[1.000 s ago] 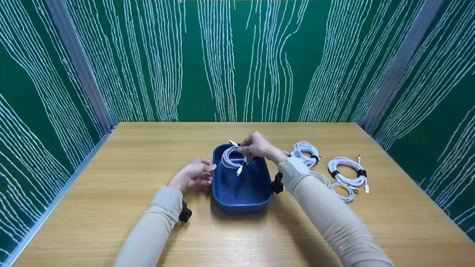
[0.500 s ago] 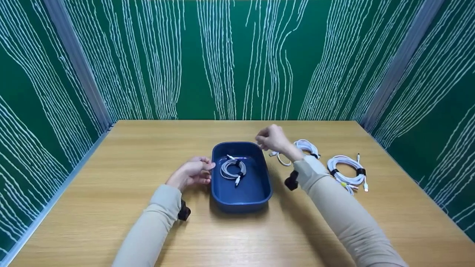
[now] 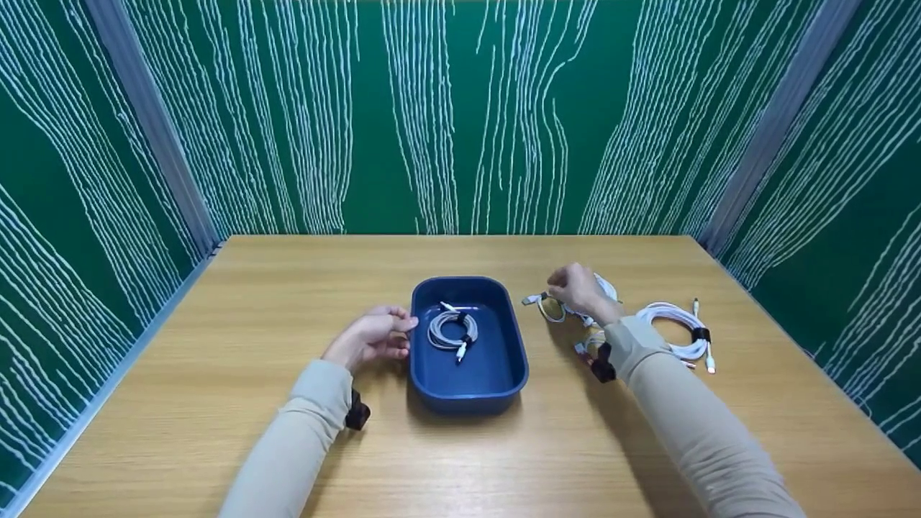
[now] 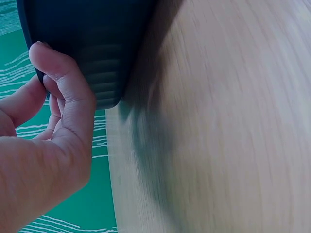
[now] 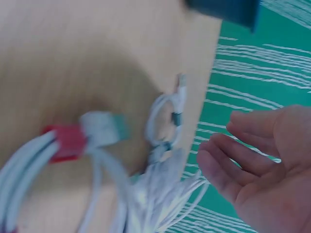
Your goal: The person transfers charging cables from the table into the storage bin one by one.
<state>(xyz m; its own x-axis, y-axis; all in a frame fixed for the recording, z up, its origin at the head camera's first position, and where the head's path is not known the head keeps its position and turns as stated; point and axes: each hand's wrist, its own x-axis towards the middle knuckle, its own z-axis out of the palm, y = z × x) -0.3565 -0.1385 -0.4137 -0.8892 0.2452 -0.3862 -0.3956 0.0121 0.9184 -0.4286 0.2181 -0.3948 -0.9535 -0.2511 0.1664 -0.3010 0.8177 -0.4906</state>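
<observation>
Green panels streaked with white lines are closing in the wooden table point(image 3: 252, 403) on three sides, and we are looking down at it over both beige sleeves. Centred before us, the blue tray point(image 3: 504, 374) is lying with its long axis running away from us, and one coiled cable point(image 3: 452, 329) is already resting in its far half.

Our left hand point(image 3: 370, 337) is pressing against the tray's near-left wall; the left wrist view is showing the thumb and curled fingers point(image 4: 63, 92) gripping the ribbed side.

Our right hand point(image 3: 575, 288) is hovering well to the right of the tray, directly over the nearest white cable bundle point(image 3: 550, 308), which is lying just under and slightly left of the fingertips. In the right wrist view its fingers point(image 5: 233, 165) are spread and relaxed, closing on nothing yet. This hand is plainly the nearer one.

A larger bundle point(image 3: 673, 331) is sitting further right. The hand is hiding most of the nearest coil, and blur is smearing the wrist picture, so we are unable to tell where one cable ends and the next begins.
</observation>
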